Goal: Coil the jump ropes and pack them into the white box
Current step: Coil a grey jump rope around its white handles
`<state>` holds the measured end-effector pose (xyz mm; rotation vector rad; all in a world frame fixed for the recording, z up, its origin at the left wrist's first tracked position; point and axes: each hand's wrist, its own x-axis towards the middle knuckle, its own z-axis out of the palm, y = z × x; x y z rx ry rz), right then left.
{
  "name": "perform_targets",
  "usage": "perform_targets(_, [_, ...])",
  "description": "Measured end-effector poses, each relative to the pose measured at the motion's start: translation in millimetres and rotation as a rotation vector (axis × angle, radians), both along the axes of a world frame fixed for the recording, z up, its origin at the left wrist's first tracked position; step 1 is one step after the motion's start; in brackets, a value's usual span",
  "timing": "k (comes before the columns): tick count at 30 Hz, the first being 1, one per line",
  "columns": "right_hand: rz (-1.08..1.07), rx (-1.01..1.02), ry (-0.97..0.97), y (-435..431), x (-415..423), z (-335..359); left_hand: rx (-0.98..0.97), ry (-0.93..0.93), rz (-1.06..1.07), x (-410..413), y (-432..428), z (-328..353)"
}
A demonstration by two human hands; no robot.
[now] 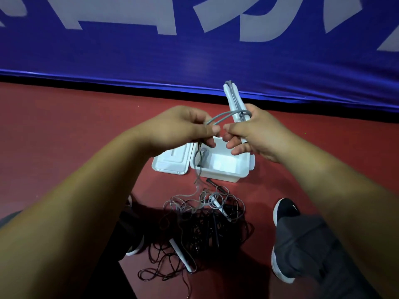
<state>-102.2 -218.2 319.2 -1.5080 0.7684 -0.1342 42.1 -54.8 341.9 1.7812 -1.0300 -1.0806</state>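
Note:
My right hand (252,134) grips two white jump-rope handles (233,98) that point up and away. A grey rope (222,116) arcs from those handles over to my left hand (183,126), which pinches it between thumb and fingers. From my left hand the grey rope hangs down past the open white box (222,167) to the floor. The box's white lid (170,161) lies flat to its left. A tangled pile of grey and black jump ropes (200,225) with white handles sits on the red floor below the box.
A blue banner (194,50) with white lettering runs along the back, edged in black at the red floor (64,130). My black shoe (285,214) and grey trouser leg are at the right of the pile; another shoe (135,244) lies in shadow at its left.

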Motion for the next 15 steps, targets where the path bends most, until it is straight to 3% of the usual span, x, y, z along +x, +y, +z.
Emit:
perform_targets(10, [0.149,-0.174,0.032,3.4,-2.5,-4.1,-0.075,0.225,0.038,-10.6,-6.1,0.9])
perform_targets(15, [0.153,-0.186,0.073,-2.2,-4.0,-4.2,-0.049,0.163,-0.054,-11.1,-9.6,-3.9])
